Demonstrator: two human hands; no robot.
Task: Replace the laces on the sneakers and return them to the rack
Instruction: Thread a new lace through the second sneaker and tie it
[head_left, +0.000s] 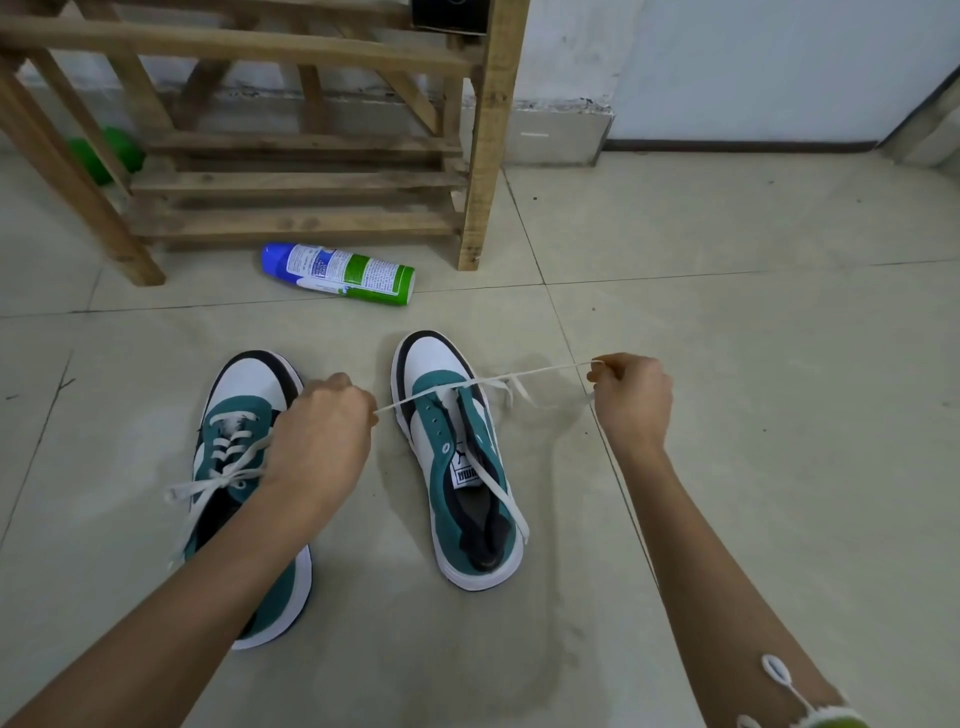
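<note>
Two green and white sneakers sit side by side on the tiled floor (727, 312). The left sneaker (244, 379) has its lace in. The left hand (317, 447) pinches one end of a white lace (540, 370), and the right hand (631, 400) pinches the other end. The lace is pulled tight across the front of the right sneaker (436, 358). A spray can (340, 273) lies by the wooden rack (306, 182).
</note>
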